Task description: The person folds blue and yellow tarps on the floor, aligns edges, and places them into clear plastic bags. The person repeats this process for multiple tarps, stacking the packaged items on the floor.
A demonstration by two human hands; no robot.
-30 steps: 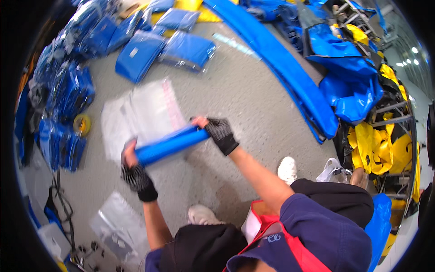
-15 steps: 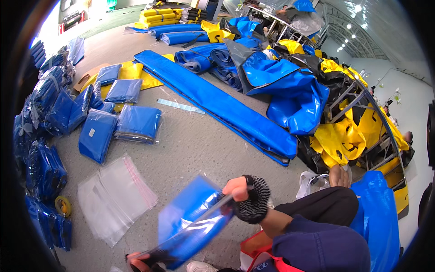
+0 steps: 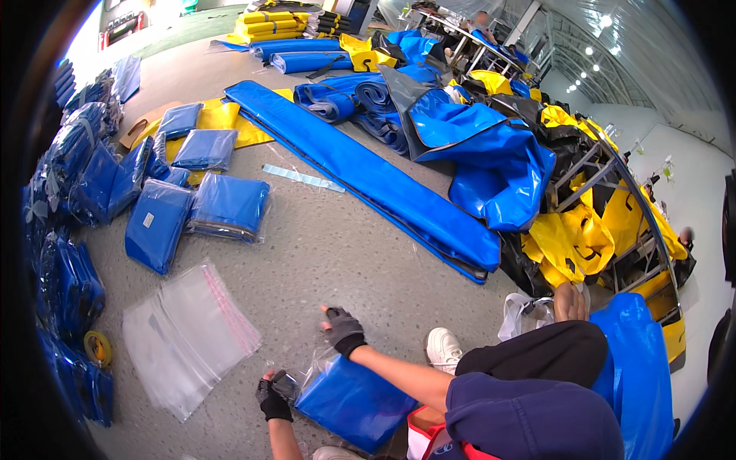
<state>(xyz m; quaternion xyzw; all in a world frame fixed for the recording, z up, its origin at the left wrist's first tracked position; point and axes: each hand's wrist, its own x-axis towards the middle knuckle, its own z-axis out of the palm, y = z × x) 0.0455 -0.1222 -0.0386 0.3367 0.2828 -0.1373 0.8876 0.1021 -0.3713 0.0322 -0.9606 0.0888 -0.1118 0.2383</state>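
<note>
A folded blue sheet in a clear plastic bag (image 3: 356, 402) lies on the floor close in front of me, its loose clear end toward the far left. My left hand (image 3: 274, 396), in a black fingerless glove, is closed at that loose end, with clear plastic at its fingertips. My right hand (image 3: 343, 330), gloved alike, is just beyond the bag's far edge, fingers stretched to the left and apart. Left of the bag lies a stack of flat clear plastic bags (image 3: 188, 337) with a pinkish strip along one edge.
Bagged blue bundles (image 3: 159, 225) and a yellow tape roll (image 3: 97, 349) lie at the left. A long folded blue sheet (image 3: 360, 176) crosses the floor ahead. Blue and yellow sheets heap against a metal frame (image 3: 586, 176) at the right. My shoe (image 3: 443, 349) stands beyond the bag.
The bagged blue sheet was tilted up between both hands and now lies lower, turned on the floor. My right hand moved left off its corner; my left hand moved up and right.
</note>
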